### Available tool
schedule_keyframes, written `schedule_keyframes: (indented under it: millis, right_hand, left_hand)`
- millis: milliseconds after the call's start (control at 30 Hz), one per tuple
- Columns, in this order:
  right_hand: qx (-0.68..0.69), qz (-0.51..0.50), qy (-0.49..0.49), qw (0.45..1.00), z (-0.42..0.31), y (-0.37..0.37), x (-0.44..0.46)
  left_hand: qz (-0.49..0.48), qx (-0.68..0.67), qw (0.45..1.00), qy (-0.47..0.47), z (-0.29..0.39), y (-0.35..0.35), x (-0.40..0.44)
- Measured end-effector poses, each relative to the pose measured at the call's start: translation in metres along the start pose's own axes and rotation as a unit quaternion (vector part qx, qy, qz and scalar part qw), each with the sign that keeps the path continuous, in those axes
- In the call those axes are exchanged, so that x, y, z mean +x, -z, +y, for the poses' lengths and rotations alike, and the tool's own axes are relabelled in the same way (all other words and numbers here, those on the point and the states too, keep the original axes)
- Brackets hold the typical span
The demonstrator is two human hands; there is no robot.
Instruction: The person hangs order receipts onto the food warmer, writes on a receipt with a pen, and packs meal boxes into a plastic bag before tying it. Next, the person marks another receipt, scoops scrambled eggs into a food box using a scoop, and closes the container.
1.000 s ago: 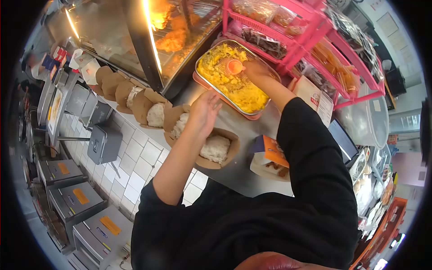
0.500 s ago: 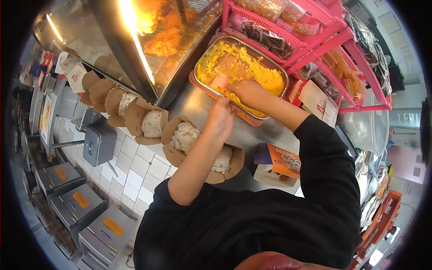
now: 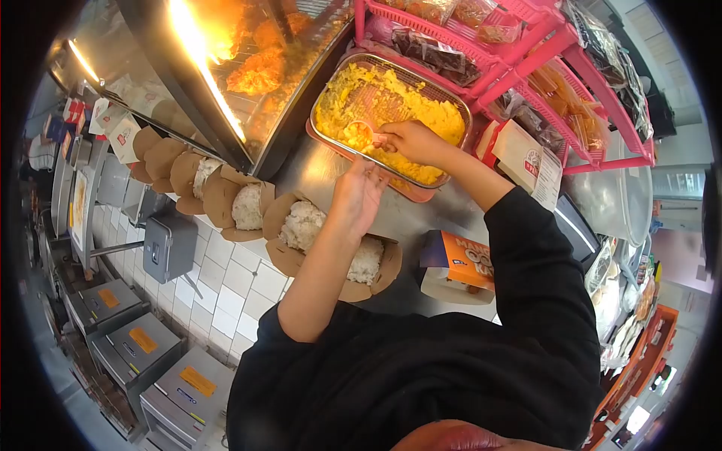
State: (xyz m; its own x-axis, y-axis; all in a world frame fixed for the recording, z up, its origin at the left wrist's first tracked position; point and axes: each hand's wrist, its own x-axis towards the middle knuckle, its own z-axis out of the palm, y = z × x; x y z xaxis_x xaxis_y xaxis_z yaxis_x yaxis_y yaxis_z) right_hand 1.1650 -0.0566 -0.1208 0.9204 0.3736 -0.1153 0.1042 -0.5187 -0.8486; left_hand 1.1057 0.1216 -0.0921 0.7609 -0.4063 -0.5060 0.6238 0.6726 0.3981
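Note:
A metal tray (image 3: 460, 105) holds yellow food that looks like scrambled egg. My right hand (image 3: 410, 143) is closed on a small pinkish scoop (image 3: 359, 134), which has yellow food in it and sits over the tray's left part. At the tray's near edge is my left hand (image 3: 359, 194), palm turned inward and fingers apart, with nothing seen in it. Left of and below it stand open brown boxes of white rice, among them one box (image 3: 387, 274) partly behind my left forearm and another (image 3: 280, 218) beside it.
A glass warmer (image 3: 278, 120) with fried food stands at the upper left. Pink racks (image 3: 519, 71) of bagged items rise at the right. An orange and purple box (image 3: 459, 263) lies near my right sleeve, and a dark tablet (image 3: 575, 229) is farther right.
The scoop, empty over the tray's middle a second ago, has moved left and now carries yellow food. My left hand has shifted slightly toward the tray's near edge.

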Motion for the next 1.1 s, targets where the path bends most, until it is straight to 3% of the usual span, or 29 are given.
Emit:
schedule_keyframes:
  millis: [33, 100, 233, 300, 367, 433, 500, 567, 800, 867, 900, 967, 1067, 1100]
  right_hand:
    - [0.001, 0.002, 0.001, 1.000, 0.001, 0.001, 0.001]
    - [0.129, -0.045, -0.202, 0.970, 0.003, 0.006, 0.002]
    - [-0.019, 0.029, -0.118, 0.992, 0.013, 0.012, 0.004]
    - [-0.307, 0.157, 0.044, 0.938, 0.011, 0.004, -0.005]
    - [-0.330, 0.121, 0.050, 0.935, 0.006, -0.001, -0.009]
    - [-0.382, -0.029, 0.028, 0.923, -0.036, 0.001, -0.025]
    - [-0.400, -0.052, -0.009, 0.915, -0.035, 0.001, -0.031]
    - [-0.276, -0.007, -0.004, 0.961, -0.016, 0.006, -0.037]
    - [-0.123, 0.008, -0.020, 0.992, 0.018, 0.012, -0.040]
    - [0.070, -0.025, -0.070, 0.995, 0.047, 0.006, -0.037]
    - [0.071, -0.019, -0.071, 0.995, 0.034, 0.008, -0.041]
    - [0.228, 0.017, -0.236, 0.945, -0.009, 0.013, -0.052]
    - [0.215, 0.092, -0.221, 0.947, -0.044, 0.033, -0.077]
    - [0.260, 0.128, -0.136, 0.947, -0.042, 0.038, -0.091]
  left_hand:
    - [0.006, 0.008, 1.000, -0.004, 0.002, 0.000, -0.001]
    - [0.017, 0.006, 1.000, 0.000, 0.002, 0.005, 0.000]
    - [0.023, 0.001, 1.000, -0.009, 0.002, 0.007, -0.004]
    - [0.021, -0.006, 1.000, -0.006, 0.001, 0.007, -0.004]
    - [0.018, -0.012, 1.000, -0.003, 0.001, 0.005, -0.002]
    - [-0.020, -0.035, 0.999, -0.015, 0.002, 0.004, -0.002]
    - [-0.017, -0.043, 0.999, -0.017, 0.001, 0.001, -0.003]
    - [-0.016, -0.049, 0.999, -0.017, 0.001, 0.000, -0.005]
    - [-0.003, -0.052, 0.999, -0.010, 0.001, 0.006, -0.001]
    - [0.001, -0.051, 0.999, -0.005, 0.001, 0.006, 0.002]
    - [0.001, -0.042, 0.999, -0.006, 0.001, 0.007, 0.003]
    - [-0.001, -0.027, 1.000, 0.000, 0.002, 0.005, -0.002]
    - [-0.029, 0.194, 0.977, -0.080, 0.003, -0.025, -0.041]
    - [-0.029, 0.200, 0.978, -0.059, -0.002, -0.026, -0.050]
